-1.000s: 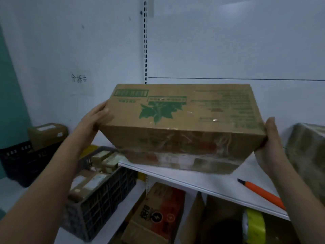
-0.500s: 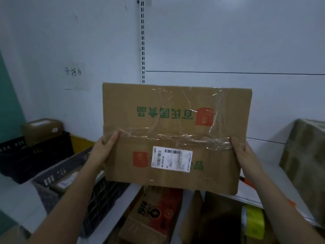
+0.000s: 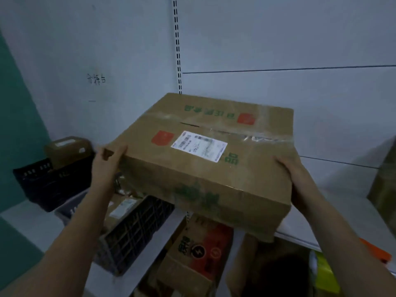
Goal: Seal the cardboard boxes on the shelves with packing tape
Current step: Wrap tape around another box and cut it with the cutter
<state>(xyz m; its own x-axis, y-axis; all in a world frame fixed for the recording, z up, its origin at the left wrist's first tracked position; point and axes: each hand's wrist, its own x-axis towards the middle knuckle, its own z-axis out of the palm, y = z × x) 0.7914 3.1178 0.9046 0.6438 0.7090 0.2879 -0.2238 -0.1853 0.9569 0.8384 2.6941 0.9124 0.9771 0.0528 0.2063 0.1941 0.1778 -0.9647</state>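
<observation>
Both hands' grip (image 3: 108, 159) (image 3: 300, 181) holds taped box (image 3: 205, 159) by ends (crates (image 3: 137, 230) below left).

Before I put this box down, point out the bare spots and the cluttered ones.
Free: the white shelf behind the cardboard box, between your right hand and the wrapped box at far right. Crowded: the crates beyond your left hand, and the space below the shelf, packed with cartons.
</observation>
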